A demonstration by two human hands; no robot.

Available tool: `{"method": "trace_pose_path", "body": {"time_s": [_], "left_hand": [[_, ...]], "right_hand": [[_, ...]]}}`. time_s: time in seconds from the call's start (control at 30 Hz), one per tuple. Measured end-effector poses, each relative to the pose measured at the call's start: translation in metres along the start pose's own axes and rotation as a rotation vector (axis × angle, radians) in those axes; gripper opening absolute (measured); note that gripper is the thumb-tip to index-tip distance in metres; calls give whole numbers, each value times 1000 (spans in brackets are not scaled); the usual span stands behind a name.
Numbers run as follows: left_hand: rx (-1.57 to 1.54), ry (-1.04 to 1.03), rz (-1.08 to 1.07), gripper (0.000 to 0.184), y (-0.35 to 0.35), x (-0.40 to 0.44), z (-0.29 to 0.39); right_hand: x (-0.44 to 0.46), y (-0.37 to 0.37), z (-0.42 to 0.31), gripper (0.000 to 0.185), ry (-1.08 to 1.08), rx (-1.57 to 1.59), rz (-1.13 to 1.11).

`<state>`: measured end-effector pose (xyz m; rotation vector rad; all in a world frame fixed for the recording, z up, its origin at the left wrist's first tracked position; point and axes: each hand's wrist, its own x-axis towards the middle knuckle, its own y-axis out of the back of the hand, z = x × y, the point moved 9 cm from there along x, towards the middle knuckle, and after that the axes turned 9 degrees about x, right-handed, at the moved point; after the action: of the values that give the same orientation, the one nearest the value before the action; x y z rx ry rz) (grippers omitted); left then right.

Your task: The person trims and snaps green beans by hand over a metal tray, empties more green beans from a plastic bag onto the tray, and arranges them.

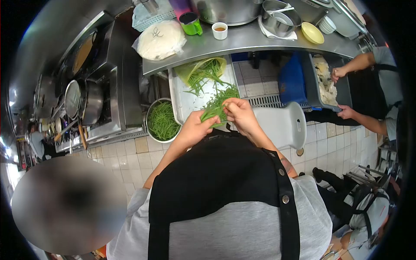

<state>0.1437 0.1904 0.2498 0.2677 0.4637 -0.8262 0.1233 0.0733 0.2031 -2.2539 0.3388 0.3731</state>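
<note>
My left hand (195, 128) is closed around a small bunch of green beans (211, 113), held in front of my black apron (216, 169). Beside it, my right hand (241, 115) is in a pinch at the right side of the bunch; what sits between its fingertips is too small to make out. Under both hands stands a white tray (184, 102) with loose bean pieces and a heap of greens (229, 92) on its right. A yellow bag (189, 71) spills beans at its far end. To the left, a round bowl (149, 125) holds many green beans.
A steel counter (247, 42) runs across the back, bearing a green mug (190, 24) and pots. The stove (115, 86) with pans is at left. A grey stool (277, 123) stands at right, near a co-worker's hands (340, 74) at a grey bin (342, 93).
</note>
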Motion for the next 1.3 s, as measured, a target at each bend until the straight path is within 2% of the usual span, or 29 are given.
{"method": "trace_pose_path", "body": {"time_s": [0.07,0.17,0.23,0.27,0.3,0.33,0.37,0.4,0.43,0.47,0.5,0.53,0.57,0.6,0.63,0.7,0.73,0.87,1.0,1.03,1.07,1.17,1.27,1.3], "left_hand": [[166,-139,105,18,13,13,0],[309,-76,85,16,21,21,7],[292,-195,-109,14,9,19,26],[288,-261,-226,13,1,17,34],[366,-389,-282,15,-4,18,43],[330,-342,-325,16,-7,16,51],[398,-103,-306,17,2,23,38],[211,89,-208,19,12,29,22],[287,129,-345,22,18,41,13],[334,154,-285,20,21,46,17],[431,108,-315,21,24,57,15],[706,-3,-455,26,15,55,34],[977,-245,-390,29,15,56,49],[896,-165,-449,29,16,68,44],[1009,-215,-375,29,22,82,43],[973,-35,-608,40,-8,68,46],[983,-40,-730,34,-22,73,42],[1035,-70,-1140,25,-80,42,27],[1195,-209,-1398,26,-127,15,1],[1255,-265,-1444,27,-135,9,-6],[1205,-281,-1467,38,-145,1,-11],[1238,-368,-1412,34,-178,-23,-15],[943,-199,-1439,32,-219,-59,-28],[993,-188,-1450,30,-233,-70,-33]], "right_hand": [[15,5,7,13,20,-31,-10],[28,9,2,12,66,-19,47],[39,27,-2,11,88,84,161],[47,43,-3,11,68,284,196],[48,54,-6,11,102,249,244],[46,64,-12,12,158,215,302],[47,59,-12,13,187,188,211],[30,36,-23,14,118,172,186],[27,24,-27,14,149,12,84],[16,13,-31,12,166,-7,93],[18,10,-29,13,233,-88,-5],[7,2,-31,14,264,-56,56],[10,4,-26,17,302,-38,72],[13,8,-21,17,387,-75,106],[11,12,-21,17,457,-122,126],[-28,4,-29,15,488,-369,280],[-39,10,-28,14,628,-447,380],[-124,3,-14,17,634,-665,729],[-190,6,16,17,594,-629,985],[-203,7,23,17,597,-612,1020],[-218,7,29,17,600,-597,1048],[-262,17,38,17,615,-570,1144],[-314,37,46,17,689,-600,1237],[-333,41,47,17,695,-604,1255]]}}
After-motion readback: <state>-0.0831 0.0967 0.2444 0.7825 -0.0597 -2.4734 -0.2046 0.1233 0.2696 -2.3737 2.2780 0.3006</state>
